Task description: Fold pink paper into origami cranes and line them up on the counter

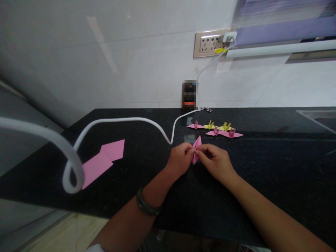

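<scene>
A small folded pink paper piece (196, 146) is held upright over the black countertop (275, 164) between both hands. My left hand (180, 159) pinches its left side with closed fingers. My right hand (215, 160) pinches its right side, fingers curled. A dark band sits on my left wrist (147, 205). Just beyond the hands lie several finished paper cranes (215, 129), pink and yellow, in a short row.
Pink paper sheets (103, 161) lie at the left of the counter. A white cable (126, 120) loops across the counter from a wall socket (210, 43) to a small dark device (189, 95) leaning on the tiled wall. A sink edge (319, 117) shows at right.
</scene>
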Demonstrator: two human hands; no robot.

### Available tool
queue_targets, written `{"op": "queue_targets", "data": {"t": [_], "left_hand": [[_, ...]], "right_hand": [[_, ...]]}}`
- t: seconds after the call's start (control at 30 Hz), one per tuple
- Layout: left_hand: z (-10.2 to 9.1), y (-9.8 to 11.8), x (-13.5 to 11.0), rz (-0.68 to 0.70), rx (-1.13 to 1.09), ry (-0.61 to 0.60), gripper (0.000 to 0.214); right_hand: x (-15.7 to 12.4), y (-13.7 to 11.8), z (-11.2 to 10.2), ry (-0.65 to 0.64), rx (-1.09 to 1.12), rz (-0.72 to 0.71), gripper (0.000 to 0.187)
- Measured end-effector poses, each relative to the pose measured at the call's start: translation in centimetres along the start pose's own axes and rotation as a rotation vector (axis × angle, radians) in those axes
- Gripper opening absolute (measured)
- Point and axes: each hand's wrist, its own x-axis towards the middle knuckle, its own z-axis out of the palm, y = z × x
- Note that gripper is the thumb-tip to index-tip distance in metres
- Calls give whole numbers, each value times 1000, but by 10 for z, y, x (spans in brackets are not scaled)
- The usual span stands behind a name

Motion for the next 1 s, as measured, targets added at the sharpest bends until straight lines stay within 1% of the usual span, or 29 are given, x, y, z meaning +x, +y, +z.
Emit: {"op": "queue_targets", "data": {"t": [0.23, 0.33, 0.5, 0.6, 0.8, 1.0], "left_hand": [[2, 0, 0, -10, 8, 10, 21], [3, 1, -1, 0, 2, -6, 23], [2, 2, -2, 22, 8, -12, 22], [3, 1, -2, 29, 15, -11, 19], [2, 2, -3, 17, 18, -13, 19], [-2, 8, -2, 19, 19, 0, 21]], "right_hand": [[-2, 1, 0, -10, 0, 55, 9], [-1, 0, 0, 11, 30, 80, 11], [0, -2, -3, -19, -9, 29, 9], [0, -1, -4, -30, -27, 4, 12], [-1, 2, 0, -42, 24, 66, 13], [0, 3, 2, -17, 82, 91, 12]]}}
